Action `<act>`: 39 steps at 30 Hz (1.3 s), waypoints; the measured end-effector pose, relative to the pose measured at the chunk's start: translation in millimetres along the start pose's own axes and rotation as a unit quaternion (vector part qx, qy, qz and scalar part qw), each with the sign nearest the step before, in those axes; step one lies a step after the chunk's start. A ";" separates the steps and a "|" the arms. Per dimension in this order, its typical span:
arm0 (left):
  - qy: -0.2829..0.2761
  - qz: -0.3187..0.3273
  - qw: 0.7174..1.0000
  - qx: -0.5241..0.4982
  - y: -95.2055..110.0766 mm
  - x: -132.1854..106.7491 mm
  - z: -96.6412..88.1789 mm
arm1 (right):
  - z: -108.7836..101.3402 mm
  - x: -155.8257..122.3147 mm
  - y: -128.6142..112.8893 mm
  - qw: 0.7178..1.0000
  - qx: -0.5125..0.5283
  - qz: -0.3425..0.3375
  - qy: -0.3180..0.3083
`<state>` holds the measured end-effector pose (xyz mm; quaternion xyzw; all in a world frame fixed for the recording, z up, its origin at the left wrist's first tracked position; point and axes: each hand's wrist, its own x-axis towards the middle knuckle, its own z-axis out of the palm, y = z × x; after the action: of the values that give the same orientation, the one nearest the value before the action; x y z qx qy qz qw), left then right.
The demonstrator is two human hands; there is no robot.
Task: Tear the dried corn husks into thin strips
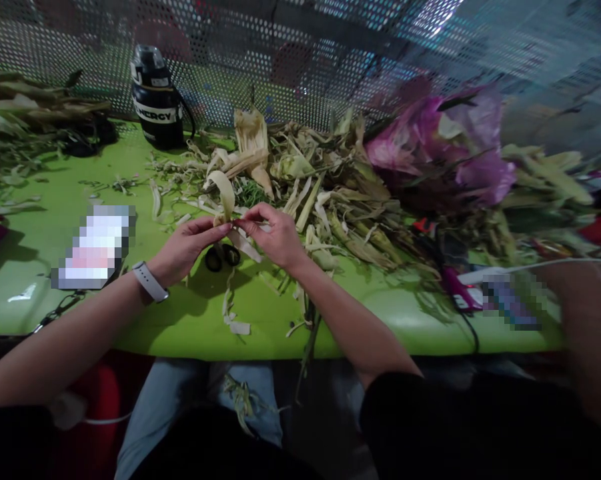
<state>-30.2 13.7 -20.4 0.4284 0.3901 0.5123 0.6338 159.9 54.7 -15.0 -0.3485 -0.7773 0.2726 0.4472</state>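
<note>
- Black sleeve (395, 420) and blue jeans (145, 420) lie nearest the camera, below the edge of the green table (290, 340); loose husk shreds (240, 393) rest on the jeans.
- Both hands meet above the table, left of the middle of the view. The left hand (184, 247) has its thumb and fingers closed on the foot of a pale husk strip (225, 193), which stands up from that pinch.
- The right hand (280, 240) is on the other side, thumb and forefinger drawn together at the strip's foot, seemingly pinching its edge; the exact contact is too small to tell.
- From the grip, the strip points upward and away from the person, its tip curling over to the left. Its long axis crosses the line joining the hands; the left hand looks the nearer, the strip rising directly above its fingertips.
- A pale flap (247, 247) slants down to the right beneath the fingers; whether it joins the strip is unclear.
- Just below the hands lie two black rings (213, 269), like scissor handles.
- Beyond the grip, fine green shreds (253, 193) and a broad husk heap (350, 213) spread rightward.
- Farther out are a black bottle (157, 110) to the left and a pink plastic bag (480, 147) to the right.
</note>
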 end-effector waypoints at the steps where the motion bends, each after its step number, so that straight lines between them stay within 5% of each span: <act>1: 0.005 -0.010 1.000 -0.013 0.5 0.2 -0.3 | 0.2 0.3 1.6 1.000 0.010 0.006 -0.003; 5: 0.019 -0.044 0.998 -0.042 1.5 1.4 -1.4 | 0.7 1.9 10.2 1.000 -0.017 -0.008 0.021; 9: 0.055 -0.020 0.996 -0.061 0.8 3.4 -3.4 | 2.2 -3.1 8.0 0.960 -0.212 -0.121 0.136; 17: 0.083 0.010 0.991 -0.102 0.6 3.3 -0.1 | 12.3 -19.9 -11.8 0.877 -0.430 -0.186 0.109; 25: 0.080 0.035 0.993 -0.077 2.4 -2.0 4.4 | 22.9 -25.1 -16.8 0.922 -0.356 -0.152 -0.012; 31: 0.076 0.052 0.995 -0.045 -3.4 -3.2 4.9 | 31.9 -33.1 -16.9 0.904 -0.364 -0.210 -0.082; 39: 0.077 0.039 0.996 0.008 -7.1 5.9 -2.5 | 18.4 -23.0 -11.6 0.928 -0.332 -0.168 0.018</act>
<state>-29.3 19.0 -28.3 0.4081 0.4248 0.5647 0.5780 148.4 27.5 -26.5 -0.3459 -0.8625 -0.0869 0.3590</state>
